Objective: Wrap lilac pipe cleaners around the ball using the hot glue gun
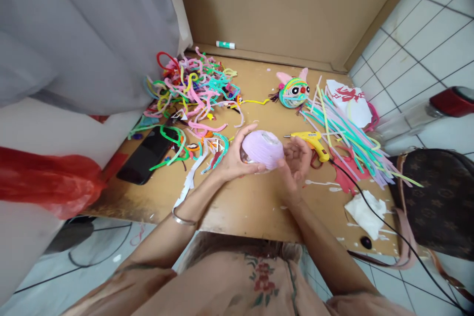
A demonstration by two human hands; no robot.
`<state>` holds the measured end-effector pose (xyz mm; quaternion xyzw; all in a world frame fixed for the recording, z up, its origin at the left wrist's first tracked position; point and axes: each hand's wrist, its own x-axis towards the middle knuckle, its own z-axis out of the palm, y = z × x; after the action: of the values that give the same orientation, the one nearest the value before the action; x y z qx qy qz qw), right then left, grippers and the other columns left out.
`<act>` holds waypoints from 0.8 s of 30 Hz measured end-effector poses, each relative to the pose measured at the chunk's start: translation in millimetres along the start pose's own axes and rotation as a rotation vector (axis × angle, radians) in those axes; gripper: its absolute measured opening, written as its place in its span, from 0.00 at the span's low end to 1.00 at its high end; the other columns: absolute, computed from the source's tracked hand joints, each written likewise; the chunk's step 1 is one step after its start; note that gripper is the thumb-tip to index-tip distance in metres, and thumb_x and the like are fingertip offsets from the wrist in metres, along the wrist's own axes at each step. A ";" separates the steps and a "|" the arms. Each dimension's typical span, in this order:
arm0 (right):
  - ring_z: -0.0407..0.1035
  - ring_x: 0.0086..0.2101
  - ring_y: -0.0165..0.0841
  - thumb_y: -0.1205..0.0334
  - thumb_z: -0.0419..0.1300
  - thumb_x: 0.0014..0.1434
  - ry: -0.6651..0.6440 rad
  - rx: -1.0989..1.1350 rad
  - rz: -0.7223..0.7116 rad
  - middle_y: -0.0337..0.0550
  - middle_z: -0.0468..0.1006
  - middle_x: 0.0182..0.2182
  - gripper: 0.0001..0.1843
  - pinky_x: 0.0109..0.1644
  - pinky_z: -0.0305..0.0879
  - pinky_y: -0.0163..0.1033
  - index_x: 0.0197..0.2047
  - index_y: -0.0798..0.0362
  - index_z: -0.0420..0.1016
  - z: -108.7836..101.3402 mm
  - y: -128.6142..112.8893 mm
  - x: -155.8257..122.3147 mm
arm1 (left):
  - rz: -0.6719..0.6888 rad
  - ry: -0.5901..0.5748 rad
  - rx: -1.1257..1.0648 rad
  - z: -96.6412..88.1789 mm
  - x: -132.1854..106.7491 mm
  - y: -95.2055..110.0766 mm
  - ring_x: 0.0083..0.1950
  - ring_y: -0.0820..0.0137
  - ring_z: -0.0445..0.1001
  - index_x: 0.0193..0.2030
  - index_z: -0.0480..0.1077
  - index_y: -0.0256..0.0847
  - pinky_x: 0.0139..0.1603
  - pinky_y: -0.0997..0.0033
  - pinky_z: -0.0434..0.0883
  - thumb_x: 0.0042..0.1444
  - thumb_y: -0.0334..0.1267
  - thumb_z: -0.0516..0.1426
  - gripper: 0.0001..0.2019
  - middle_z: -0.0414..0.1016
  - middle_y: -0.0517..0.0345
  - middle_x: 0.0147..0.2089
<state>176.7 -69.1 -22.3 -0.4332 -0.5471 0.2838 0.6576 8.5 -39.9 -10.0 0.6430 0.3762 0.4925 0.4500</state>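
My left hand is wrapped round a lilac ball, its thumb below and its fingers over the far side. Lilac strands, seemingly pipe cleaners, cover the ball in rings, with a pale uncoated patch at the top. My right hand is at the ball's right side, thumb against or very near it, the other fingers loosely curled and apart from it. Just beyond that hand lies a yellow hot glue gun, nozzle pointing left. Behind it stands a finished-looking ball figure with pink ears, eyes and a red nose.
A tangled heap of coloured pipe cleaners covers the back left, near a black phone. Straight pipe cleaners lie right. A black cord runs past a white tissue and brown bag. A glue stick lies behind.
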 end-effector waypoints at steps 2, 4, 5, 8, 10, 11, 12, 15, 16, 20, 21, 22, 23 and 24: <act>0.65 0.56 0.41 0.46 0.63 0.55 0.040 0.103 0.165 0.47 0.64 0.58 0.33 0.60 0.67 0.52 0.61 0.40 0.61 -0.4 -0.3 3.5 | 0.055 -0.027 0.112 -2.2 -2.7 1.5 0.69 0.48 0.61 0.66 0.58 0.42 0.71 0.46 0.58 0.35 0.58 0.71 0.52 0.60 0.43 0.66; 0.66 0.56 0.42 0.43 0.66 0.51 -0.051 0.206 0.353 0.47 0.68 0.56 0.34 0.60 0.66 0.51 0.59 0.43 0.65 -0.8 -1.5 8.1 | 0.099 -0.058 0.177 -3.5 -5.9 2.3 0.68 0.49 0.61 0.66 0.59 0.43 0.71 0.45 0.58 0.36 0.56 0.71 0.51 0.60 0.43 0.65; 0.67 0.55 0.42 0.42 0.67 0.50 -0.116 0.269 0.439 0.47 0.71 0.55 0.34 0.60 0.66 0.51 0.57 0.44 0.67 -1.0 -2.4 10.3 | 0.112 -0.064 0.189 -3.8 -7.4 2.2 0.68 0.49 0.61 0.66 0.59 0.43 0.71 0.45 0.59 0.36 0.56 0.71 0.50 0.60 0.44 0.65; 0.70 0.55 0.43 0.42 0.70 0.47 -0.218 0.403 0.559 0.46 0.75 0.54 0.34 0.62 0.65 0.52 0.54 0.46 0.70 -0.8 -3.3 14.7 | 0.105 -0.024 0.163 -4.3 -10.6 1.5 0.67 0.51 0.63 0.65 0.59 0.43 0.70 0.46 0.60 0.37 0.56 0.71 0.49 0.61 0.44 0.64; 0.70 0.55 0.43 0.43 0.71 0.45 -0.199 0.407 0.537 0.46 0.75 0.55 0.34 0.62 0.66 0.52 0.53 0.46 0.71 -0.5 -0.7 15.6 | 0.086 0.007 0.149 -4.7 -11.2 2.3 0.67 0.52 0.63 0.64 0.60 0.44 0.70 0.47 0.61 0.39 0.55 0.71 0.46 0.62 0.45 0.64; 0.70 0.55 0.44 0.44 0.71 0.45 -0.188 0.399 0.518 0.47 0.75 0.56 0.34 0.61 0.67 0.53 0.53 0.46 0.71 -0.3 1.8 15.4 | 0.079 0.009 0.157 -5.0 -11.3 3.4 0.67 0.52 0.63 0.64 0.61 0.44 0.70 0.47 0.61 0.41 0.54 0.70 0.44 0.62 0.45 0.64; 0.70 0.55 0.44 0.44 0.71 0.46 -0.181 0.390 0.501 0.47 0.75 0.56 0.33 0.61 0.67 0.53 0.53 0.46 0.71 -0.3 4.9 15.0 | 0.073 0.000 0.178 -5.3 -11.4 4.9 0.68 0.52 0.62 0.63 0.63 0.45 0.70 0.47 0.60 0.43 0.53 0.70 0.42 0.62 0.45 0.64; 0.69 0.57 0.43 0.43 0.69 0.49 -0.175 0.355 0.457 0.49 0.73 0.59 0.33 0.61 0.67 0.54 0.55 0.46 0.69 -0.2 15.0 12.6 | 0.069 -0.039 0.253 -6.2 -12.3 9.4 0.72 0.51 0.57 0.64 0.64 0.47 0.72 0.46 0.57 0.49 0.51 0.68 0.37 0.59 0.45 0.68; 0.69 0.58 0.43 0.43 0.68 0.50 -0.175 0.341 0.443 0.49 0.72 0.60 0.34 0.61 0.67 0.54 0.57 0.46 0.68 -0.2 17.3 11.7 | 0.073 -0.045 0.274 -6.4 -13.0 10.3 0.73 0.51 0.55 0.65 0.63 0.47 0.73 0.46 0.56 0.51 0.51 0.66 0.36 0.58 0.45 0.70; 0.66 0.61 0.42 0.41 0.61 0.58 -0.223 0.137 0.347 0.49 0.68 0.64 0.35 0.65 0.64 0.54 0.64 0.45 0.63 0.2 14.5 7.7 | 0.126 -0.074 0.355 -8.1 -16.6 8.3 0.75 0.53 0.52 0.68 0.59 0.47 0.73 0.44 0.55 0.59 0.45 0.60 0.31 0.53 0.44 0.73; 0.65 0.61 0.41 0.41 0.59 0.61 -0.248 0.037 0.299 0.49 0.69 0.64 0.33 0.66 0.63 0.53 0.65 0.45 0.63 0.4 11.2 6.6 | 0.150 -0.076 0.373 -9.0 -17.4 7.3 0.75 0.53 0.53 0.68 0.60 0.46 0.73 0.44 0.55 0.60 0.44 0.58 0.29 0.53 0.44 0.73; 0.64 0.62 0.40 0.42 0.56 0.63 -0.277 -0.067 0.244 0.49 0.69 0.63 0.31 0.67 0.61 0.53 0.65 0.46 0.64 0.8 7.6 5.4 | 0.169 -0.071 0.390 -10.1 -18.2 6.4 0.75 0.53 0.53 0.68 0.60 0.46 0.73 0.45 0.56 0.61 0.43 0.57 0.28 0.53 0.44 0.73; 0.64 0.62 0.40 0.43 0.53 0.66 -0.304 -0.159 0.184 0.49 0.71 0.62 0.29 0.68 0.60 0.52 0.65 0.46 0.64 1.4 4.1 4.0 | 0.185 -0.066 0.407 -11.4 -18.8 5.9 0.75 0.54 0.54 0.68 0.60 0.45 0.73 0.45 0.56 0.62 0.43 0.57 0.28 0.54 0.44 0.73; 0.65 0.61 0.39 0.45 0.50 0.68 -0.324 -0.227 0.134 0.49 0.72 0.61 0.28 0.68 0.60 0.51 0.66 0.47 0.65 2.2 1.2 2.5 | 0.194 -0.067 0.425 -12.8 -19.4 5.6 0.75 0.54 0.54 0.68 0.60 0.45 0.73 0.45 0.56 0.62 0.43 0.56 0.28 0.55 0.44 0.72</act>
<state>175.3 -65.8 -22.1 -0.4887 -0.6439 0.3295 0.4878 -8.3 -57.0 -9.1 0.7726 0.3925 0.4215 0.2672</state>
